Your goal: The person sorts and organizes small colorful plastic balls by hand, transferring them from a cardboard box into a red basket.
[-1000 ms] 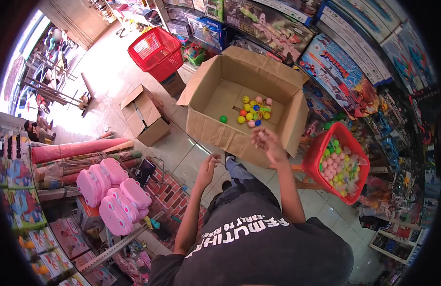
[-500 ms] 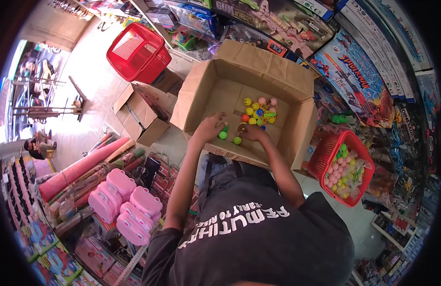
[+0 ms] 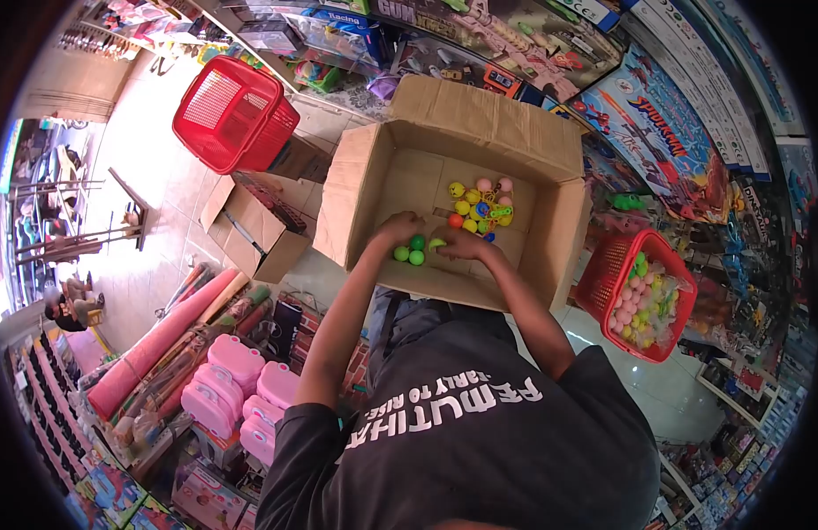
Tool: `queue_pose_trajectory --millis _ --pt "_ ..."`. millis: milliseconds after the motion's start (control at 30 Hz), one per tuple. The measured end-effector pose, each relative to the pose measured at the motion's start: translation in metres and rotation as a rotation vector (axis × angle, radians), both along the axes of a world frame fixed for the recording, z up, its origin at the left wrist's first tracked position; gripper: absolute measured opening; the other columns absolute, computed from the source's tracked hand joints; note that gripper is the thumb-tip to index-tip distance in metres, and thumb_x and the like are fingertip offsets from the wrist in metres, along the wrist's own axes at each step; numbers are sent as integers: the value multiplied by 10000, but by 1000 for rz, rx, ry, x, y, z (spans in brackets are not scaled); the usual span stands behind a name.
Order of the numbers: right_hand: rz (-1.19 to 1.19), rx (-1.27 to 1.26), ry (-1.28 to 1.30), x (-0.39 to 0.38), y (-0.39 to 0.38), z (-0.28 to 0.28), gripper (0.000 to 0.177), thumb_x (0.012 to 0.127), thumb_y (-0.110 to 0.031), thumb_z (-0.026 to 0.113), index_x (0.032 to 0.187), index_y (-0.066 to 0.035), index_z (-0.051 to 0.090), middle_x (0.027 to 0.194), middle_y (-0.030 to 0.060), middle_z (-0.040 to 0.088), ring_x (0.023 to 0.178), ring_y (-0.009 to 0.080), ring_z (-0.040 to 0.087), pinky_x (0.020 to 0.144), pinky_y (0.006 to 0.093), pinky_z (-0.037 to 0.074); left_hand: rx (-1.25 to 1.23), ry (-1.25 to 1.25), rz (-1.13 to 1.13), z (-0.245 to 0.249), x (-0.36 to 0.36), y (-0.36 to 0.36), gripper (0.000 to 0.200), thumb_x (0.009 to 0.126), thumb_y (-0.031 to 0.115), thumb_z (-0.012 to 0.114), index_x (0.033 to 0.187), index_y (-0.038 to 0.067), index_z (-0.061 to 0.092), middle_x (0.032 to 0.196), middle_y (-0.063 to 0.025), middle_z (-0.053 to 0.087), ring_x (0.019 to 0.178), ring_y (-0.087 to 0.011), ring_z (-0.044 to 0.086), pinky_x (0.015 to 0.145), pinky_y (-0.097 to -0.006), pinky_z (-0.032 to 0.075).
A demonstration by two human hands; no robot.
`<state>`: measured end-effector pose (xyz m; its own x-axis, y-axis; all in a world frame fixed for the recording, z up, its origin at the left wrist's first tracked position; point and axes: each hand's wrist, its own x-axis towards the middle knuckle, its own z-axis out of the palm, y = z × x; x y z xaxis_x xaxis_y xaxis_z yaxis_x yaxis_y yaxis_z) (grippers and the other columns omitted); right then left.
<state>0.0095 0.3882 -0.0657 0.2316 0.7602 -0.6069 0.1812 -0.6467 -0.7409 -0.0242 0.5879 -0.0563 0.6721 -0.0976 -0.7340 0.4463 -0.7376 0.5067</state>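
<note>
Inside a large open cardboard box [image 3: 480,283], my left hand [image 3: 397,230] rests beside three green balls, its fingers stretched out above them and nothing visible in them. One of these green balls [image 3: 416,257] lies nearest the box's front wall. My right hand [image 3: 460,244] pinches a yellow-green ball [image 3: 437,244] just to the right of that group. Behind it is a mixed cluster of yellow, pink, orange and blue balls. A bright green and yellow plastic toy [image 3: 500,212] lies among them. The right hand's fingertips are partly hidden by the ball.
A red basket [image 3: 594,287] with pink, green and yellow balls stands at the right. Another red basket [image 3: 276,102] and a smaller cardboard box [image 3: 281,256] are at the left. Pink cases [image 3: 235,358] and rolled material [image 3: 162,344] lie nearby. Boxed toys [image 3: 656,150] line the shelves.
Another green ball now sits with the group by my left hand. My right hand has raised or shifted slightly and now holds a yellow-green ball. The view has turned a little.
</note>
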Motion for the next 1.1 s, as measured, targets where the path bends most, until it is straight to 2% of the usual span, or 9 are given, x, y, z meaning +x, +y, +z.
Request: queue_pose_trajectory --millis 67,100,167,400,467,700,800,867,1100 --pt "-315 70 236 11 13 47 527 723 -320 686 1135 -65 478 882 147 617 846 236 604 716 337 473 -328 375 430 29 6 -5 446 856 371 487 1194 81 481 1093 -132 583 944 -293 602 716 -390 534" --pt "-308 70 234 10 18 41 527 723 -320 686 1135 -65 478 882 147 617 846 236 604 716 337 473 -329 372 438 34 4 -5 446 856 371 487 1194 81 481 1093 -132 583 944 -293 602 716 -390 534" --pt "-418 310 -129 9 24 20 415 768 -295 655 1022 -7 498 742 79 571 669 158 565 624 291 466 -535 368 563 40 2 -6 428 887 350 447 1201 60 454 1079 -135 570 881 -265 611 643 -339 554" --pt "-332 166 33 11 31 -25 430 741 -268 656 1086 -72 489 811 126 610 787 216 607 669 317 476 -382 164 534 -13 -9 17 426 856 285 526 1164 -5 480 929 -158 606 647 -212 622 579 -300 538" --pt "-96 136 -360 -2 36 -37 427 731 -267 638 1103 -110 498 864 167 622 805 297 618 690 379 485 -159 35 501 -8 -13 20 439 825 287 570 1129 -23 501 807 -161 617 543 -192 593 512 -306 499" --pt "43 13 -402 -8 45 -34 422 724 -286 643 1091 -115 524 899 170 617 798 340 607 704 410 480 -116 -14 455 -25 -10 25 443 824 293 574 1132 -14 491 718 -149 603 510 -179 570 497 -320 476" --pt "-121 251 -344 0 39 -26 435 731 -320 659 1074 -94 514 892 160 610 784 309 611 696 398 478 -214 1 612 -20 -9 19 431 838 327 552 1138 22 496 733 -109 597 589 -183 593 546 -323 501" --pt "-362 438 -205 2 39 -3 450 738 -333 676 1062 -70 507 866 127 600 757 264 601 685 362 476 -351 88 910 1 -7 9 410 857 357 525 1142 64 504 760 -64 590 665 -175 598 596 -336 526" --pt "-391 517 -30 3 56 32 334 765 -222 671 980 -33 500 829 83 584 732 169 579 669 291 464 -896 376 1049 0 -1 23 322 895 361 462 956 59 554 759 -52 581 650 -166 582 618 -345 539"
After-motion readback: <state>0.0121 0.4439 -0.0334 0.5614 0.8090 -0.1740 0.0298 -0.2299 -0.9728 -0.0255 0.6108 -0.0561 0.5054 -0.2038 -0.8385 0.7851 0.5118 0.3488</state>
